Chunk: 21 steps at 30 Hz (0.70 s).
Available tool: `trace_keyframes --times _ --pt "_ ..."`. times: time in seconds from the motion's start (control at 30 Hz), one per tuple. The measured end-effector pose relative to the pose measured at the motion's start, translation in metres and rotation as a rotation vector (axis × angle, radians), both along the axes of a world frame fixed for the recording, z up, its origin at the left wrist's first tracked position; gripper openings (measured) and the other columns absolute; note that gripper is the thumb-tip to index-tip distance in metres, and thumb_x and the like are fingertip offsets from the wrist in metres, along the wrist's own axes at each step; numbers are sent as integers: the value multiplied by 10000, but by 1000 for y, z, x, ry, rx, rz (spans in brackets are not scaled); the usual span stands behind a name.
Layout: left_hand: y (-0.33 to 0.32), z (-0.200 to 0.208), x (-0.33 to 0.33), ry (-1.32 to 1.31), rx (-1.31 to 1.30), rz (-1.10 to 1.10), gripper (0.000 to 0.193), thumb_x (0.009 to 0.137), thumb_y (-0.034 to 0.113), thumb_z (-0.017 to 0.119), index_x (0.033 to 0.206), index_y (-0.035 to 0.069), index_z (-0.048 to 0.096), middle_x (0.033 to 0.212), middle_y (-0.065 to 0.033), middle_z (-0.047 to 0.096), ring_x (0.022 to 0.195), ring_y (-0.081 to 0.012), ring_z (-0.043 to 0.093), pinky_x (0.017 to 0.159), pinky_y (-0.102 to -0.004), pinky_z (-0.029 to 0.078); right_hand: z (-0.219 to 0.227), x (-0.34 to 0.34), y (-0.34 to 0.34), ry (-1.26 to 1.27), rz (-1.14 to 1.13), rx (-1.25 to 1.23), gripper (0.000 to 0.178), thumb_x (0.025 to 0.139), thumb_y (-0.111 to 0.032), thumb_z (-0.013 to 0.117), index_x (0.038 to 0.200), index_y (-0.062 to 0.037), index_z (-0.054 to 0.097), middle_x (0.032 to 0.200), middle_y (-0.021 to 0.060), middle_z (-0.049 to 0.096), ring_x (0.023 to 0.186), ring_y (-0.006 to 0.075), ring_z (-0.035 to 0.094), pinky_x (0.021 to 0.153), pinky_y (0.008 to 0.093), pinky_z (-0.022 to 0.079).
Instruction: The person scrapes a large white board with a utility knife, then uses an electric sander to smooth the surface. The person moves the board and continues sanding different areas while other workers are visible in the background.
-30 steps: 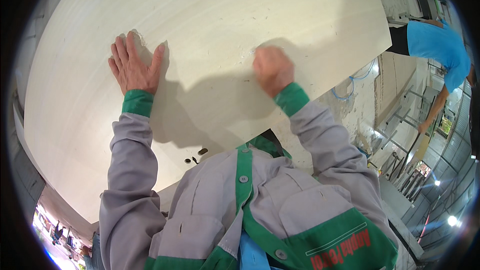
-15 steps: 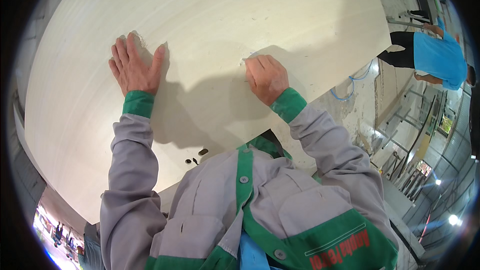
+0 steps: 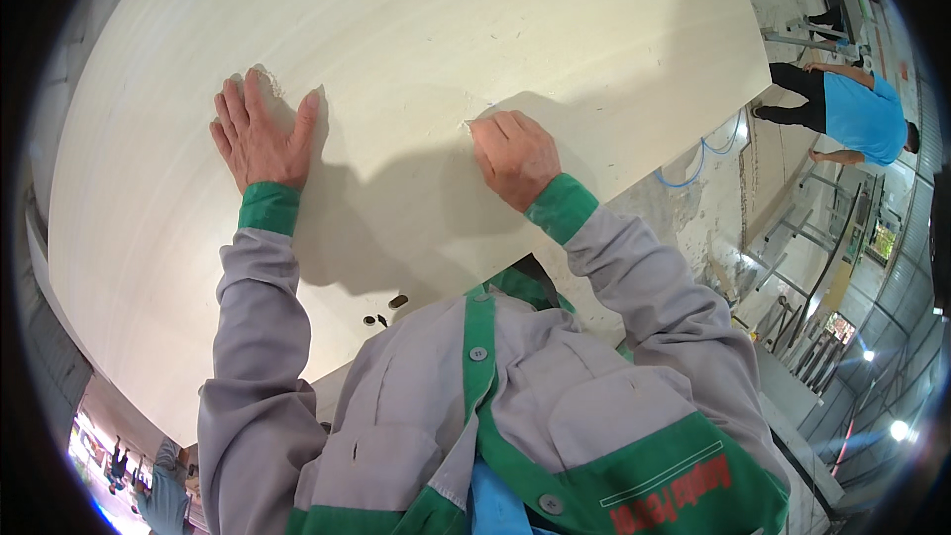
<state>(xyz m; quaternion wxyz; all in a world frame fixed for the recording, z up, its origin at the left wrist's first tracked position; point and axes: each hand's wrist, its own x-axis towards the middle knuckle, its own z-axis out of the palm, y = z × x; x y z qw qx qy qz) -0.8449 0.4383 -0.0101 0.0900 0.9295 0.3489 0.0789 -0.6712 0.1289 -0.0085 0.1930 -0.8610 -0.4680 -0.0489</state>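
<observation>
A broad, pale cream panel spreads out before me. My left hand lies flat on it with fingers spread, and a small patch of pale crumbs sits by its fingertips. To the right, my right hand is closed and rests against the same surface. Whatever its fingers grip is hidden beneath them. A few whitish bits lie on the panel right beside its knuckles. Two dark holes, one oval, show near the panel's close edge.
Beyond the panel's right edge, a person in a blue shirt stands by metal frames. A blue hose lies on the stained floor there. Racks with metal parts stand at the lower right. Other people appear at the far lower left.
My right hand has shifted slightly left along the panel, still closed. My left hand stays flat in nearly the same place. The person in blue has lowered an arm.
</observation>
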Motion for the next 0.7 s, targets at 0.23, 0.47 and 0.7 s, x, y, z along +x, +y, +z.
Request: trace_keyframes --times 0.23,0.47,0.7 --pt "-1 -7 1 3 -25 -4 998 903 766 553 1606 93 331 1675 -237 253 1580 -411 151 1276 -551 87 -2 -10 1 34 151 69 58 871 -79 644 925 -78 623 842 135 631 791 367 621 662 481 519" --pt "1 -7 -1 -6 -14 -6 994 904 766 552 1606 96 334 1672 -243 257 1577 -421 155 1273 -563 90 0 -11 -2 -7 152 75 33 877 -113 618 873 -92 592 810 117 599 768 344 613 638 476 523" --pt "-1 -6 -2 -13 -25 0 993 904 765 553 1609 103 330 1675 -232 257 1580 -400 160 1278 -546 87 8 -16 2 52 -16 104 65 882 -97 651 890 -75 590 811 121 600 768 344 615 639 471 522"
